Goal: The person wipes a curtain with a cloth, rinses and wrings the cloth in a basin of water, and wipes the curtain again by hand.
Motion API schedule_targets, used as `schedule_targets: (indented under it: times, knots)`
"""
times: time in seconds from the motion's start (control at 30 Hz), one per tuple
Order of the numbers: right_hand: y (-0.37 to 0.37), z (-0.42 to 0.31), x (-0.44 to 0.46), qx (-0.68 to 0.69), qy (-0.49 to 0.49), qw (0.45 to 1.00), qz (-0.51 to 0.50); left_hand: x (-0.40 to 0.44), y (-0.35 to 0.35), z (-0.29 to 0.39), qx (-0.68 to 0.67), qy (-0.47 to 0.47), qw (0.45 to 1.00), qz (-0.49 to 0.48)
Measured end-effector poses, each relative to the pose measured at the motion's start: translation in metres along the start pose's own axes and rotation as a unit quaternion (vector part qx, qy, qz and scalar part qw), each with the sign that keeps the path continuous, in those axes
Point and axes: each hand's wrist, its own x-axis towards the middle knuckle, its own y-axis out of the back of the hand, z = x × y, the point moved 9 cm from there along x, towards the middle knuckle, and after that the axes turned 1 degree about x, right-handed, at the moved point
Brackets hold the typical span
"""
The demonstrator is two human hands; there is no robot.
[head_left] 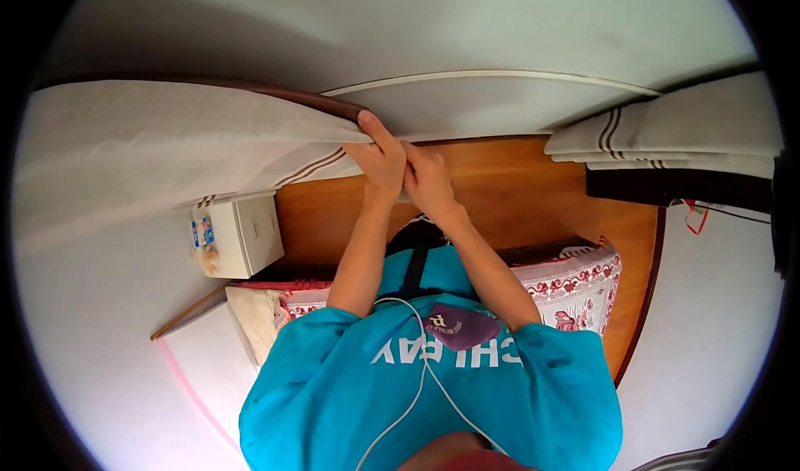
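A white cloth (192, 137) with brown stripes near its edge is draped over a long piece of furniture with a dark wooden rim (329, 104). My left hand (382, 161) is closed around the near end of this cloth, its fingers pointing up by the end of the rim. My right hand (429, 181) is beside it and touches it, with its fingers curled in. A small bit of pale cloth shows below, between the two hands. The inner sides of both hands are hidden from me.
A white cabinet (260, 233) with a blue packet (202, 232) on it stands at left. Another striped white cloth (667, 129) covers dark furniture (675, 187) at right. Patterned red-and-white fabric (575, 288) lies behind me. The floor (500, 179) is wooden; a pale wall (500, 21) rises ahead.
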Motion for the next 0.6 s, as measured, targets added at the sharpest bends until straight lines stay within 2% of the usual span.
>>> schedule_targets:
  times: [0.23, 0.3, 0.37, 0.43, 0.47, 0.5, 0.57, 0.6]
  knots:
    - [0.074, 0.026, 0.015, -0.016, 0.002, 0.999, 0.043, -0.015, -0.081, 0.025, -0.026, -0.01, 0.999, -0.038]
    - [0.1, 0.032, 0.019, -0.004, -0.014, 0.999, 0.052, -0.025, -0.113, 0.009, 0.002, 0.08, 0.991, -0.103]
    - [0.125, 0.044, 0.023, 0.008, -0.017, 0.999, 0.05, -0.034, -0.138, 0.01, 0.037, 0.056, 0.994, -0.092]
    - [0.152, 0.064, 0.026, -0.01, -0.036, 0.998, 0.043, -0.036, -0.167, 0.04, 0.003, -0.008, 0.999, -0.039]
    - [0.166, 0.071, 0.027, -0.006, -0.03, 0.999, 0.032, -0.043, -0.181, 0.042, 0.01, -0.009, 1.0, -0.027]
    - [0.185, 0.077, 0.028, -0.011, -0.026, 0.999, 0.035, -0.053, -0.201, 0.04, 0.091, -0.001, 0.994, -0.059]
    - [0.225, 0.091, 0.029, -0.012, -0.021, 0.999, 0.023, -0.072, -0.243, 0.041, 0.164, 0.036, 0.977, -0.131]
    - [0.246, 0.099, 0.025, -0.008, -0.037, 0.999, 0.015, -0.084, -0.259, 0.047, 0.174, 0.044, 0.976, -0.126]
